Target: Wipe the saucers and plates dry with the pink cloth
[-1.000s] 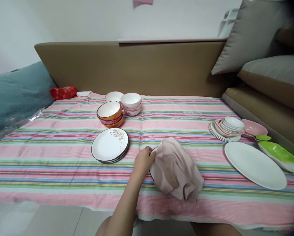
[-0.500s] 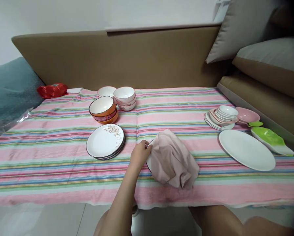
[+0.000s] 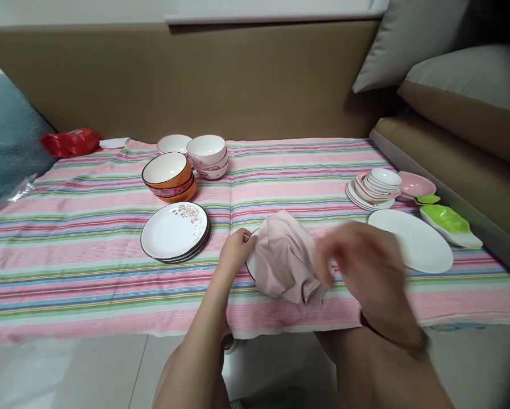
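Observation:
My left hand [image 3: 237,249] grips the left rim of a white plate [image 3: 251,264] with a dark edge, fingers closed on it. A crumpled pinkish-beige cloth [image 3: 285,258] lies over most of that plate and hides it. Just right of the cloth, my right hand [image 3: 357,253] hangs in the air, smeared by motion; its fingers look curled, but whether they hold anything is unclear. Left of my left hand sits a stack of white plates [image 3: 174,232] with dark rims and a brown flower print.
Behind the plate stack are orange and red bowls [image 3: 170,176] and white bowls [image 3: 207,153]. At right stand small white dishes [image 3: 383,179], a pink dish [image 3: 416,186], an oval white platter [image 3: 425,250] and a green leaf-shaped dish [image 3: 448,221]. Striped cloth [image 3: 88,250] covers the surface.
My right hand has come into view from the lower right, beside the cloth. My left hand still holds the plate's rim. The whole view has shifted slightly.

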Tool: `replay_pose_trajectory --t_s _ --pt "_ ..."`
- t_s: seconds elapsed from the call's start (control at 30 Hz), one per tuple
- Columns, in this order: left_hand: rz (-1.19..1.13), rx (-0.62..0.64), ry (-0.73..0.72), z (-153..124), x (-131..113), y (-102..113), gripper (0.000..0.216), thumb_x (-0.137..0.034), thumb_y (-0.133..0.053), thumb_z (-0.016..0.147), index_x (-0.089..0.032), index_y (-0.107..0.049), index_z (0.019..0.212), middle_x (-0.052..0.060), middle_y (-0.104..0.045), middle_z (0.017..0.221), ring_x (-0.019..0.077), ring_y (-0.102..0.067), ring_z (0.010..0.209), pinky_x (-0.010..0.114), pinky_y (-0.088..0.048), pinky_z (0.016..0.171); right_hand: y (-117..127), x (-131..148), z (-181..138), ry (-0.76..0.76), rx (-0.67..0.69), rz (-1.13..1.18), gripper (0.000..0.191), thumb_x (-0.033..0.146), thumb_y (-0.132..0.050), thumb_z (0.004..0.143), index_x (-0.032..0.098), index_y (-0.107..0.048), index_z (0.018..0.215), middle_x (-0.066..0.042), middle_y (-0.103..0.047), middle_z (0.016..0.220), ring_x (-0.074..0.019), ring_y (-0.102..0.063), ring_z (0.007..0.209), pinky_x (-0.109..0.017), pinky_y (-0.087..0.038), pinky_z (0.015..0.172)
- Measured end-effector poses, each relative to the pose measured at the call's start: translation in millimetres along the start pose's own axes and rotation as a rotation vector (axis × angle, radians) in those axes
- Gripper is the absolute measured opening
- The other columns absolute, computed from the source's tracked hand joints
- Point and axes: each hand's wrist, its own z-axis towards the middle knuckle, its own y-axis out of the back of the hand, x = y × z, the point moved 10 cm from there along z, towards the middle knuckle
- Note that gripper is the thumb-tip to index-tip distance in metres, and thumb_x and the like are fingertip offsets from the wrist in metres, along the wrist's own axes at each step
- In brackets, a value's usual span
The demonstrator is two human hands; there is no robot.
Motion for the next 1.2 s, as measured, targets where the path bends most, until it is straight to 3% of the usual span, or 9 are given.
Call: replay_pose_trajectory --t_s 0.07,0.2,0.4,0.5,0.57,0.7,0.83,0.93,1.2 --pt "-0.059 0.000 0.001 0 0 1 0.021 -0.037 -0.054 0.079 -0.018 -0.062 0.084 0.004 -0.066 0.079 0.0181 -0.059 0.073 0.027 -0.042 0.064 -6 -27 12 -0.020 0.019 -0.148 0.020 0.033 -0.051 0.092 0.020 -0.064 0.085 -0.002 -0.062 0.069 -0.0150 -0.059 0.061 -0.029 -0.048 0.058" --pt "-0.051 -0.031 -0.006 -2 -4 5 0.021 -0.034 -0.051 0.080 -0.019 -0.065 0.085 0.005 -0.068 0.081 0.0191 -0.060 0.077 0.027 -0.043 0.067 -24 -79 22 0.004 0.097 -0.614 0.017 0.019 -0.049 0.089 0.021 -0.066 0.083 -0.004 -0.067 0.080 -0.0188 -0.061 0.074 -0.031 -0.044 0.066" --pt "0.232 -0.125 0.010 -12 -15 20 0.026 -0.032 -0.044 0.086 -0.022 -0.069 0.084 0.007 -0.070 0.084 0.0216 -0.062 0.082 0.027 -0.041 0.067 -45 -97 25 0.022 0.152 -0.816 0.021 0.030 -0.056 0.088 0.020 -0.059 0.069 -0.004 -0.059 0.077 -0.0183 -0.054 0.071 -0.031 -0.037 0.062" --pt "0.289 -0.197 0.002 -15 -20 32 0.026 -0.034 -0.045 0.088 -0.021 -0.068 0.085 0.006 -0.069 0.080 0.0208 -0.062 0.080 0.026 -0.039 0.067 -45 -90 33 0.024 0.144 -0.704 0.029 0.026 -0.057 0.085 0.019 -0.050 0.058 -0.002 -0.054 0.070 -0.0158 -0.051 0.066 -0.029 -0.034 0.060" --pt "0.142 -0.184 -0.049 -15 -23 34 0.028 -0.038 -0.044 0.088 -0.020 -0.066 0.086 0.005 -0.067 0.075 0.0181 -0.061 0.072 0.025 -0.040 0.065 -41 -89 36 -0.016 0.107 -0.538 0.033 0.030 -0.055 0.086 0.020 -0.043 0.057 0.001 -0.049 0.062 -0.0141 -0.047 0.060 -0.029 -0.033 0.057" --pt "-0.258 0.084 -0.108 -19 -30 12 0.043 -0.053 -0.038 0.089 -0.018 -0.061 0.095 0.003 -0.062 0.075 0.0134 -0.055 0.058 0.023 -0.041 0.054 -44 -107 30 -0.229 0.092 -0.084 0.032 0.044 -0.048 0.089 0.022 -0.044 0.066 0.002 -0.050 0.063 -0.0140 -0.049 0.058 -0.027 -0.037 0.053" --pt "-0.345 0.246 -0.110 -25 -31 0 0.044 -0.056 -0.047 0.083 -0.017 -0.058 0.100 0.004 -0.061 0.093 0.0151 -0.057 0.078 0.022 -0.044 0.061 -63 -114 24 -0.327 0.155 0.236 0.018 0.040 -0.050 0.087 0.024 -0.058 0.089 -0.004 -0.065 0.098 -0.0201 -0.061 0.095 -0.033 -0.050 0.080" --pt "-0.314 0.186 -0.072 -20 -17 8 0.044 -0.044 -0.067 0.071 -0.017 -0.057 0.105 0.003 -0.060 0.094 0.0148 -0.055 0.081 0.022 -0.044 0.064 -70 -113 23 -0.350 0.205 0.282 0.018 0.032 -0.057 0.082 0.025 -0.059 0.099 -0.004 -0.064 0.112 -0.0192 -0.058 0.109 -0.032 -0.048 0.090" --pt "-0.479 0.129 0.039 -12 15 24 0.045 -0.017 -0.063 0.061 -0.017 -0.055 0.105 0.000 -0.058 0.079 0.0126 -0.056 0.068 0.023 -0.045 0.059 -68 -126 24 -0.358 0.190 0.160 0.021 0.040 -0.065 0.078 0.020 -0.063 0.083 -0.004 -0.063 0.084 -0.0165 -0.061 0.073 -0.030 -0.053 0.066"
